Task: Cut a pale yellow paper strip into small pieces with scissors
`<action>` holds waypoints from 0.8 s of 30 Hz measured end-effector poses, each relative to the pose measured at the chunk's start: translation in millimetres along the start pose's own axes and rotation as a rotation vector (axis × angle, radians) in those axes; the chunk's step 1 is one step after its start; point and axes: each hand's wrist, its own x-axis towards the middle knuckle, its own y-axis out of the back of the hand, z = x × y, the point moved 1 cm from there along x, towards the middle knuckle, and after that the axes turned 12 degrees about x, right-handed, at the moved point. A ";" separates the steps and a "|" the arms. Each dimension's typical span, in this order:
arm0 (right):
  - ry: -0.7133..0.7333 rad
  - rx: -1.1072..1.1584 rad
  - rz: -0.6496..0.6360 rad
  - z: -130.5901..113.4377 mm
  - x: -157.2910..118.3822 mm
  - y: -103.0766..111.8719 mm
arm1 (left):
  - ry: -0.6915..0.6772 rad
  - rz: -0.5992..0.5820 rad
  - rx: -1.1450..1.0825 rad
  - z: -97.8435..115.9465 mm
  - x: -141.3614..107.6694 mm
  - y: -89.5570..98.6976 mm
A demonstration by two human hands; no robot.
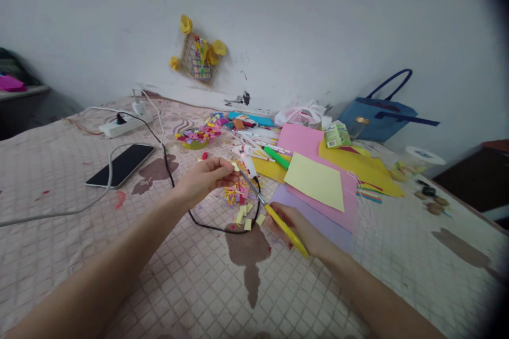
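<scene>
Between the fingertips of my left hand [207,177] is a small pale yellow paper piece [235,167]. My right hand [294,226] is closed round the yellow handles of the scissors [287,230], whose blades point up and left and reach the paper piece. Several small pale yellow paper squares [247,224] lie on the cloth below the blades. Just behind them is a pile of thin yellow and pink paper scraps [237,192]. A pale yellow sheet [315,181] rests on pink and lilac sheets right of the scissors.
A black cable [214,228] loops around the paper squares to a white glue gun [248,163]. A phone [121,166] and power strip [126,124] lie at left. Farther back are a dish of paper shapes [194,140], a green marker [275,158] and a blue bag [384,116].
</scene>
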 end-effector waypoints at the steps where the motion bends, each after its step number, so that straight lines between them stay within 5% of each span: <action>1: 0.001 0.001 -0.005 -0.9 -0.2 -0.2 | 0.000 -0.004 -0.002 0.0 -0.1 -0.1; 24: -0.010 0.025 -0.012 2.3 -0.7 2.2 | -0.059 -0.008 0.050 0.2 1.2 -1.2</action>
